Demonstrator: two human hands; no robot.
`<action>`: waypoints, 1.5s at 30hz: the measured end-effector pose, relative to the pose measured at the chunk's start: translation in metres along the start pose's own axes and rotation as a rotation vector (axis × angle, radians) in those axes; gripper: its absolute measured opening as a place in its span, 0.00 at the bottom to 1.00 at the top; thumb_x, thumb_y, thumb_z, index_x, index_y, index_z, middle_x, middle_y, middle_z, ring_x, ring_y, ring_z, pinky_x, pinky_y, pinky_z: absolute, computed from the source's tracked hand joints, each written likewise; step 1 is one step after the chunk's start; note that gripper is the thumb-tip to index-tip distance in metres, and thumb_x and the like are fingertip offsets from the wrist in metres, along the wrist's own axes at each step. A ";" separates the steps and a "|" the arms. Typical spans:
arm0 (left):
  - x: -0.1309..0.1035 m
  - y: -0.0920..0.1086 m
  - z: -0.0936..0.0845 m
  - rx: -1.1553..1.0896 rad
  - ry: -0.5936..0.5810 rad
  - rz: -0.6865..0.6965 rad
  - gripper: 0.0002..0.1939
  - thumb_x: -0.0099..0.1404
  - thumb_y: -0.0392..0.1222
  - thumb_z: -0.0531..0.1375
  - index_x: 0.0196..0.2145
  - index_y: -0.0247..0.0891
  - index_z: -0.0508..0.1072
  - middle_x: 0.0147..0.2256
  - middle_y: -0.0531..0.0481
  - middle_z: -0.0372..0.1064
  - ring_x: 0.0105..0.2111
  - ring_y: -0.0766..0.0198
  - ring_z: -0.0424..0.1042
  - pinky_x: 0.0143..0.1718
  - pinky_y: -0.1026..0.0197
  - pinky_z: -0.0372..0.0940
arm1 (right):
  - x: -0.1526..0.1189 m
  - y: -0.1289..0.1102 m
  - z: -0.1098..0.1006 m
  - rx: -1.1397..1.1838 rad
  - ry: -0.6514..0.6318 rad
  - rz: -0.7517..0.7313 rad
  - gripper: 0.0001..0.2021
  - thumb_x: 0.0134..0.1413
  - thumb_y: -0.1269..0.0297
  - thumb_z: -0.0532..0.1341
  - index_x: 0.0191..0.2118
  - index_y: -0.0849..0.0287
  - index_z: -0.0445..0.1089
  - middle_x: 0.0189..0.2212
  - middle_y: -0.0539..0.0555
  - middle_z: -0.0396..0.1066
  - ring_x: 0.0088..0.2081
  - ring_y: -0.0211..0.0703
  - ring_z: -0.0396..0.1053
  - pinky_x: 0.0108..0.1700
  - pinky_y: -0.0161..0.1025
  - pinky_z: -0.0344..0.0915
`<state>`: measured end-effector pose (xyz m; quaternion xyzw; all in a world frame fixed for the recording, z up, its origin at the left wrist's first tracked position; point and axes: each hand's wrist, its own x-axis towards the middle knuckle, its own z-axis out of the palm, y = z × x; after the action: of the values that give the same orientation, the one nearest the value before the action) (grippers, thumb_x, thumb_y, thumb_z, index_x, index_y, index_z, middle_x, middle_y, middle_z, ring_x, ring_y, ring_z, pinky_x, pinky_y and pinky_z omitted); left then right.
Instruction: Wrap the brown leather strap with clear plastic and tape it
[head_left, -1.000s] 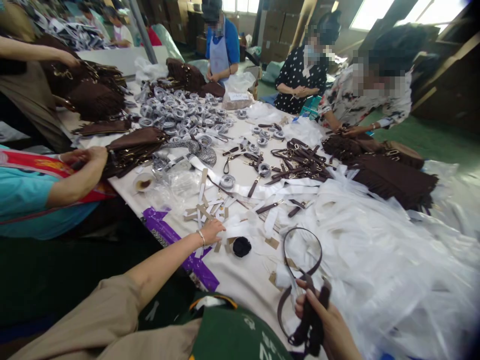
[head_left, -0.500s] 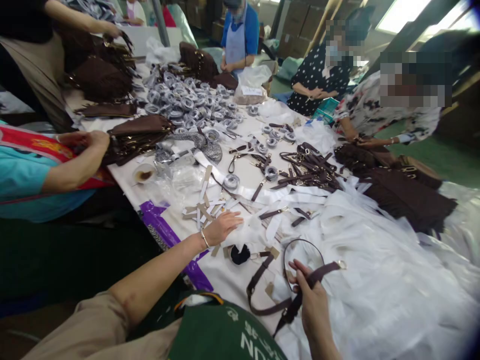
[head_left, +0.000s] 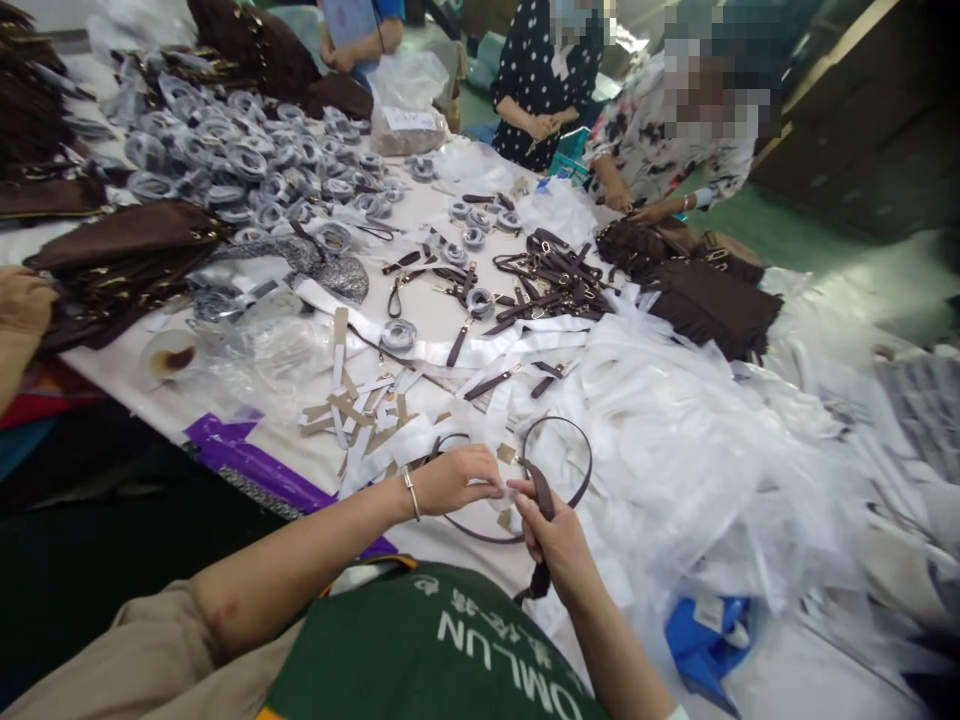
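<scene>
right hand (head_left: 559, 535) clenched on one brown strap (head_left: 559, 500), looped at the near table (head_left: 450, 310) edge. left hand (head_left: 454, 480) pinches one white paper strip (head_left: 484, 487) against it. three people across.

The long work table (head_left: 450, 320) holds everything. The looped brown leather strap (head_left: 559, 470) lies at its near edge, between the left hand (head_left: 457, 480) and right hand (head_left: 555, 540). The heap of white plastic wrappers (head_left: 712, 450) lies to the right. The pile of short brown straps (head_left: 555, 275) sits behind, and the silvery tape rolls (head_left: 247, 160) lie far left.
</scene>
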<state>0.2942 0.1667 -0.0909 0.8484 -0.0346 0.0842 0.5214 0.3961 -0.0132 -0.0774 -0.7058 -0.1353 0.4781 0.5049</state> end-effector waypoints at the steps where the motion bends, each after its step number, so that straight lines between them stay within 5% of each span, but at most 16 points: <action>1: -0.001 0.005 0.001 0.032 -0.013 0.033 0.09 0.67 0.40 0.56 0.34 0.34 0.74 0.33 0.46 0.71 0.40 0.61 0.66 0.47 0.59 0.60 | -0.005 0.002 0.001 -0.017 0.028 0.000 0.21 0.50 0.48 0.62 0.43 0.60 0.68 0.11 0.40 0.52 0.14 0.29 0.47 0.15 0.29 0.43; 5: -0.009 0.018 0.012 0.012 0.044 0.003 0.08 0.63 0.42 0.61 0.37 0.34 0.72 0.36 0.47 0.70 0.40 0.62 0.66 0.46 0.60 0.61 | -0.024 0.013 0.008 0.000 0.175 -0.067 0.19 0.48 0.48 0.64 0.35 0.60 0.66 0.12 0.40 0.51 0.14 0.29 0.47 0.15 0.29 0.43; 9: -0.022 0.026 0.029 -0.087 0.129 -0.108 0.09 0.62 0.44 0.62 0.34 0.33 0.72 0.34 0.47 0.70 0.36 0.64 0.69 0.42 0.61 0.64 | -0.047 0.018 0.006 0.046 0.174 -0.094 0.20 0.52 0.47 0.60 0.41 0.60 0.65 0.13 0.41 0.55 0.13 0.29 0.48 0.15 0.29 0.45; 13: -0.028 0.036 0.034 -0.113 0.140 0.035 0.10 0.65 0.43 0.59 0.35 0.34 0.75 0.36 0.43 0.73 0.42 0.60 0.70 0.47 0.58 0.65 | -0.080 0.007 -0.022 -0.011 0.116 -0.146 0.27 0.60 0.44 0.48 0.54 0.59 0.61 0.22 0.47 0.67 0.12 0.29 0.51 0.13 0.29 0.47; 16: -0.029 0.041 0.032 -0.066 0.173 0.157 0.09 0.66 0.41 0.59 0.40 0.35 0.76 0.38 0.42 0.75 0.48 0.58 0.68 0.50 0.55 0.65 | -0.112 -0.008 -0.054 -0.055 0.121 -0.126 0.28 0.58 0.45 0.53 0.58 0.57 0.58 0.24 0.49 0.69 0.12 0.28 0.50 0.12 0.29 0.45; 20: -0.027 0.047 0.030 0.062 0.201 0.334 0.08 0.66 0.38 0.58 0.41 0.37 0.76 0.41 0.43 0.75 0.52 0.58 0.67 0.53 0.53 0.62 | -0.158 -0.032 -0.083 -0.124 0.163 0.012 0.30 0.53 0.44 0.58 0.56 0.58 0.62 0.15 0.45 0.63 0.10 0.28 0.47 0.12 0.28 0.39; 25: -0.025 0.060 0.032 0.168 0.158 0.412 0.09 0.67 0.38 0.57 0.42 0.41 0.76 0.41 0.46 0.76 0.48 0.59 0.68 0.53 0.53 0.61 | -0.194 -0.055 -0.094 -0.231 0.211 0.101 0.29 0.49 0.42 0.60 0.51 0.58 0.70 0.08 0.44 0.55 0.10 0.28 0.44 0.14 0.30 0.35; 35: -0.022 0.067 0.041 0.090 0.072 0.447 0.09 0.66 0.38 0.57 0.42 0.38 0.75 0.37 0.44 0.76 0.46 0.59 0.69 0.51 0.55 0.63 | -0.193 -0.054 -0.117 -0.349 -0.013 0.172 0.22 0.51 0.46 0.60 0.47 0.55 0.73 0.08 0.44 0.56 0.13 0.30 0.49 0.21 0.33 0.47; 45: -0.018 0.068 0.036 0.226 0.122 0.571 0.11 0.65 0.33 0.58 0.46 0.36 0.73 0.37 0.43 0.76 0.44 0.58 0.69 0.50 0.53 0.63 | -0.170 -0.076 -0.107 -0.313 -0.231 0.370 0.31 0.54 0.41 0.55 0.52 0.64 0.67 0.08 0.43 0.57 0.09 0.27 0.44 0.12 0.27 0.37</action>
<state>0.2708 0.1028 -0.0502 0.8505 -0.2303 0.2814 0.3801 0.4193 -0.1557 0.0819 -0.7287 -0.1329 0.6130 0.2750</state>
